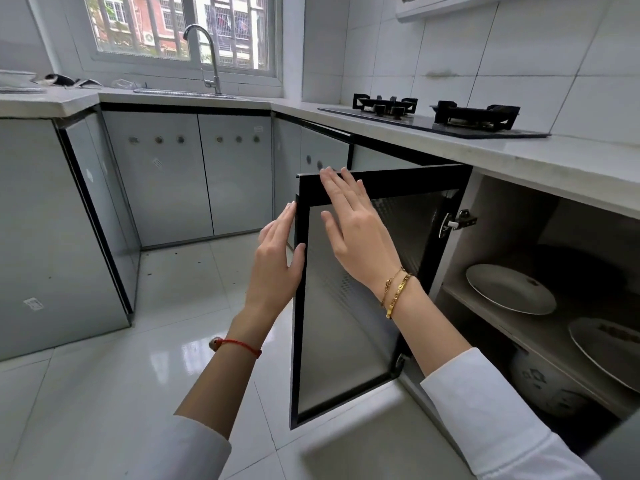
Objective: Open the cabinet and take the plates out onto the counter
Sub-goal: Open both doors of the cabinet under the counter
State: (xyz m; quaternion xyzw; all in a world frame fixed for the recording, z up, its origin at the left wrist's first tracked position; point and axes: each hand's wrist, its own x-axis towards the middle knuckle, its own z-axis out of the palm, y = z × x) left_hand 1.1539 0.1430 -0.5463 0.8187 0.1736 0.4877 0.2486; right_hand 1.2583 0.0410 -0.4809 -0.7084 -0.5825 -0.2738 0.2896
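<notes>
The black-framed cabinet door (346, 334) under the counter (540, 161) stands swung wide open. My left hand (277, 261) rests with spread fingers against the door's free edge. My right hand (353, 223) lies flat on the door's inner face near its top rail, fingers apart. Neither hand grips anything. Inside the cabinet, two white plates sit on the upper shelf: one (509, 289) further in, another (606, 348) nearer the right, partly cut off by the frame. A white patterned pot (543, 382) sits on the level below.
A black gas hob (440, 119) sits on the counter above the open cabinet. A sink with a tall tap (207, 57) is below the window. Dishes (17, 83) lie on the far left counter. Shut grey cabinets line the corner; glossy tiled floor (138, 375) below.
</notes>
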